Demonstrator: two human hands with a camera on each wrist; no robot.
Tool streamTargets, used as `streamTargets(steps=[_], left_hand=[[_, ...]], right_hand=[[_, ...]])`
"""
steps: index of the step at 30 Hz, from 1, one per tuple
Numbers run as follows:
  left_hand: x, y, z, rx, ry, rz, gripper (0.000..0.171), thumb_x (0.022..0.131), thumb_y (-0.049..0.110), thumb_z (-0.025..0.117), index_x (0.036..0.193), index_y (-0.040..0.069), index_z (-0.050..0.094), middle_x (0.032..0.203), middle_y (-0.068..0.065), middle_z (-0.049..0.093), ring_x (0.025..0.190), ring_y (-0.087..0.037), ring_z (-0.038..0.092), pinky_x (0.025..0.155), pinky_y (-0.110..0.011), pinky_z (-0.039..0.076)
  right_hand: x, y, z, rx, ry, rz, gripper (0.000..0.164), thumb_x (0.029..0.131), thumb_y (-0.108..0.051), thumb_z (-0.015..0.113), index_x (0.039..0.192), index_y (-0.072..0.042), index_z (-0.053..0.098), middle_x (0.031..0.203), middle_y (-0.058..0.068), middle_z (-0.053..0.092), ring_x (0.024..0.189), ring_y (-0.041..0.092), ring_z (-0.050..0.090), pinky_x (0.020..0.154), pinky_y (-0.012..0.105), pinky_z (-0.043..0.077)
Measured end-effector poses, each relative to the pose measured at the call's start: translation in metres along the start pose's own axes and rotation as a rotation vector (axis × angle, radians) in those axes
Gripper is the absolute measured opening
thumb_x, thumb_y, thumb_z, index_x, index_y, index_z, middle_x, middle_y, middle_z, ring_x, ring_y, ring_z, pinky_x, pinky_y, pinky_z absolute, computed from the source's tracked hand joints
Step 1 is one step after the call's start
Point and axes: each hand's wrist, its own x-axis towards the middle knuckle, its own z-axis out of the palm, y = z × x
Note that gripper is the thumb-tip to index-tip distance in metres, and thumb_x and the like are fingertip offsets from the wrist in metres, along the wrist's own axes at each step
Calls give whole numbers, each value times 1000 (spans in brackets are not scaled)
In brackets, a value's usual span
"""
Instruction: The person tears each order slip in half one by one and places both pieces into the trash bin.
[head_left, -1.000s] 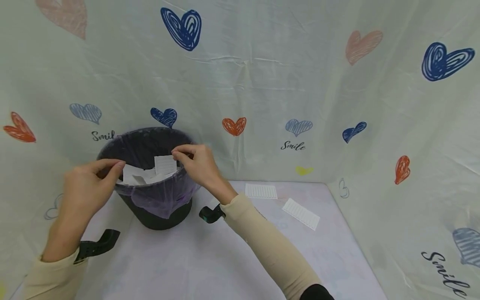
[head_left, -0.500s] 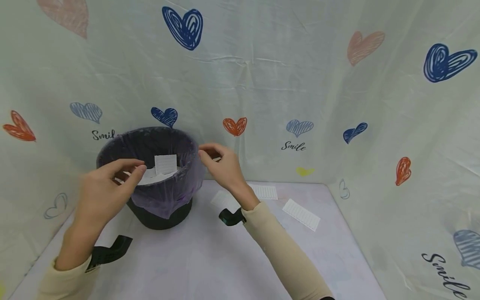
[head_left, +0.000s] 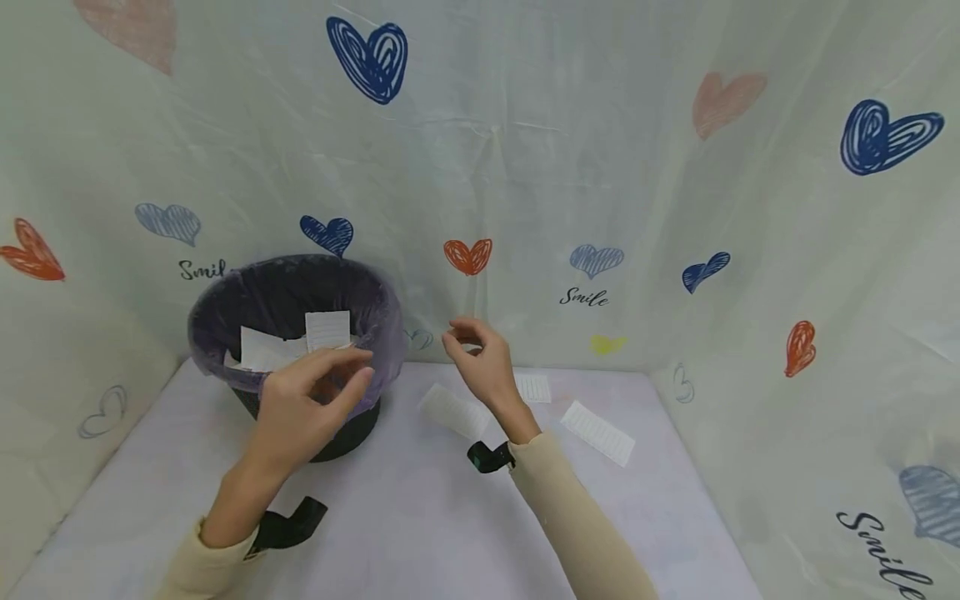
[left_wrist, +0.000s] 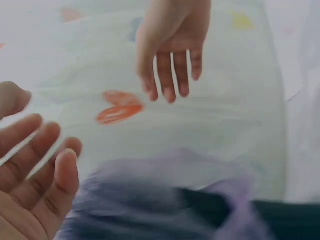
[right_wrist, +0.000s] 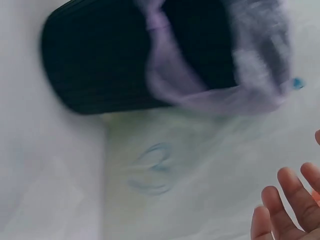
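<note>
A black trash bin [head_left: 348,442] lined with a translucent purple bag [head_left: 388,329] stands at the left of the table in the head view. Inside it lie pieces of white paper [head_left: 258,350], one a lined piece [head_left: 327,330] standing up. My left hand [head_left: 303,404] is in front of the bin, hiding part of it, fingers relaxed and holding nothing. To the right of the bin, my right hand [head_left: 486,367] hovers over the table with loosely bent fingers and nothing in them. Below it lies a lined paper slip [head_left: 452,411]; two more slips [head_left: 597,433] [head_left: 534,388] lie farther right.
The white table [head_left: 420,533] meets a hanging sheet [head_left: 525,167] printed with hearts and "Smile" at the back and sides. The bin stands close to the back sheet.
Both hands have moved right, away from the bin's opening. The left hand now passes in front of the bin, while the right hand has come down over the slips.
</note>
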Motion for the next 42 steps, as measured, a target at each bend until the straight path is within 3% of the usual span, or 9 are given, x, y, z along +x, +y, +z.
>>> streamTargets(steps=[6, 12, 19, 23, 30, 36, 42], left_hand=[[-24, -15, 33, -107, -72, -37, 29, 80, 3, 75, 108, 8, 70, 91, -2, 70, 77, -5, 62, 59, -20, 51], [-49, -24, 60, -167, -62, -89, 27, 82, 4, 74, 108, 10, 70, 91, -2, 70, 75, -7, 62, 57, -24, 52], [-74, -30, 80, -183, -63, -158, 25, 84, 6, 73, 108, 10, 70, 93, -2, 71, 76, -8, 63, 57, -20, 51], [-86, -32, 87, -183, -73, -199, 25, 84, 7, 73, 109, 10, 70, 95, 2, 71, 78, -7, 63, 56, -20, 51], [-107, -37, 100, -208, -68, -311, 25, 85, 11, 73, 109, 20, 70, 95, 7, 71, 77, -5, 63, 57, -23, 52], [-124, -36, 106, -190, -141, -406, 24, 84, 13, 75, 106, 20, 70, 92, 13, 69, 76, -2, 62, 58, -22, 51], [-129, -36, 112, -187, -161, -413, 24, 84, 15, 75, 106, 23, 69, 90, 14, 68, 74, -3, 63, 58, -21, 51]], right_hand=[[-20, 47, 12, -39, 6, 129, 36, 91, -31, 64, 124, -17, 61, 114, 4, 66, 109, 25, 61, 85, 36, 52], [-33, 84, 21, -101, -1, 229, 40, 89, -28, 65, 126, -13, 59, 119, 9, 64, 114, 32, 57, 90, 42, 50], [-43, 112, 28, -187, -20, 245, 46, 85, -22, 69, 125, -2, 58, 120, 23, 60, 113, 40, 55, 92, 49, 47], [-44, 122, 30, -275, -31, 290, 48, 82, -19, 73, 124, 0, 58, 119, 25, 59, 112, 39, 56, 92, 50, 48], [-46, 128, 37, -464, -39, 348, 50, 78, -19, 79, 122, -8, 61, 118, 20, 60, 107, 41, 55, 86, 56, 46], [-56, 128, 44, -547, -127, 455, 62, 71, -17, 84, 127, -9, 57, 125, 25, 51, 109, 40, 48, 90, 57, 41], [-58, 122, 36, -592, -237, 461, 69, 64, -20, 89, 126, -9, 58, 124, 25, 50, 109, 41, 46, 90, 60, 40]])
